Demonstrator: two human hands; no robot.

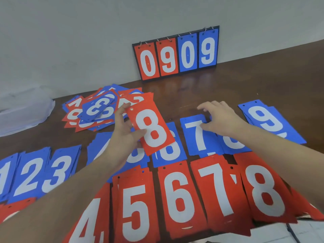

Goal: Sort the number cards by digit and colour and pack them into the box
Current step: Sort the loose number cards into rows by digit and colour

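Left hand [126, 134] is clamped on a red 8 card [150, 125], thumb on the face, fingers behind; card is tilted and held up above the blue row. Right hand [219, 118] is spread, fingers apart, fingertips resting on the blue 7 stack [196, 132], gripping nothing.

Sorted stacks lie on the brown table [245, 81]. Blue row, left to right: blue 1 [5, 174], blue 2 [33, 174], blue 3 [59, 169], then stacks partly hidden by the left arm and the held card, blue 7, another partly under the right wrist, blue 9 [270, 120] far right. Red row nearer the camera: red 4 [91, 221], red 5 [135, 211], red 6 [178, 195], red 7 [217, 188], red 8 stack [266, 190].

Unsorted heap of mixed red and blue cards [98, 109] sits behind the left hand. Clear plastic box [22, 111] at the left table edge, well apart from the stacks; contents can't tell. Flip scoreboard [177, 53] reading 0 9 0 9 stands against the wall at the back.
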